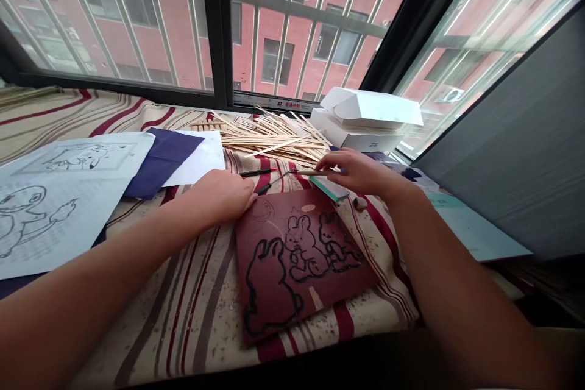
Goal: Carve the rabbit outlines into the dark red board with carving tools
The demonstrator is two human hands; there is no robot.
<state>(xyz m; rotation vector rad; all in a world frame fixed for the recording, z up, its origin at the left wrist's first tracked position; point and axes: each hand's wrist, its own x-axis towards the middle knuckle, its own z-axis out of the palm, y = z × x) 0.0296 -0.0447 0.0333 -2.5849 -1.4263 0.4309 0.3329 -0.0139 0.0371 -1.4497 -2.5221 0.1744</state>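
A dark red board (pixel 274 268) lies on the striped cloth (pixel 192 304), with rabbit figures outlined in black. At its upper left corner rests my left hand (pixel 223 195), fingers curled and pressed together; whatever they hold is hidden. My right hand (pixel 356 170) is beyond the board's far right corner, its fingers closed on a thin wooden-handled tool (pixel 313 172). Between the hands are a dark-handled tool (pixel 264 189) with a thin metal shaft and a black and red pen (pixel 258 173). A white and green box (pixel 329 187) sits under my right hand.
Thin wooden sticks (pixel 274 137) are heaped by the window. A white box (pixel 365 128) stands at the back right. Drawings on paper (pixel 41 207) and dark blue sheets (pixel 159 158) lie at the left. A small grey object (pixel 360 203) is right of the board.
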